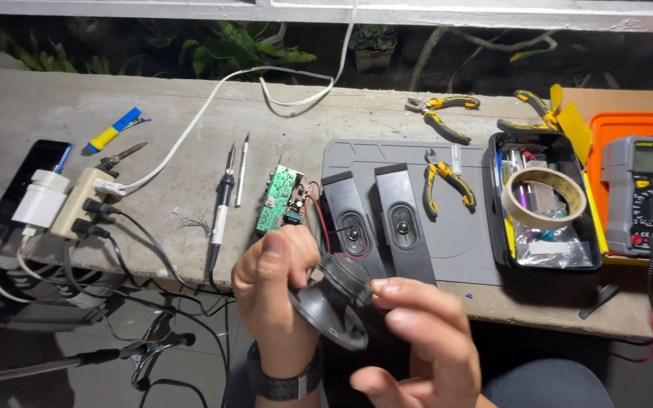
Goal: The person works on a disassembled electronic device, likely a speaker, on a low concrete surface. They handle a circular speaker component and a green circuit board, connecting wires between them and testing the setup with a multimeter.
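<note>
My left hand (270, 291) grips a small round black speaker (338, 302) by its cone rim, held up in front of the bench edge. My right hand (417, 332) meets it from the right, fingertips pinching the speaker's magnet end. Just behind the hands, two long black speaker bars (376, 219) lie side by side on a grey work mat (462, 242). A green circuit board (281, 198) with red and black wires lies left of the bars.
A soldering iron (221, 208) and a thin tool lie left of the board. A power strip (77, 202) with a white charger and a phone sit far left. Yellow-handled pliers (447, 185), a toolbox with a tape roll (546, 198) and a multimeter (648, 193) stand right.
</note>
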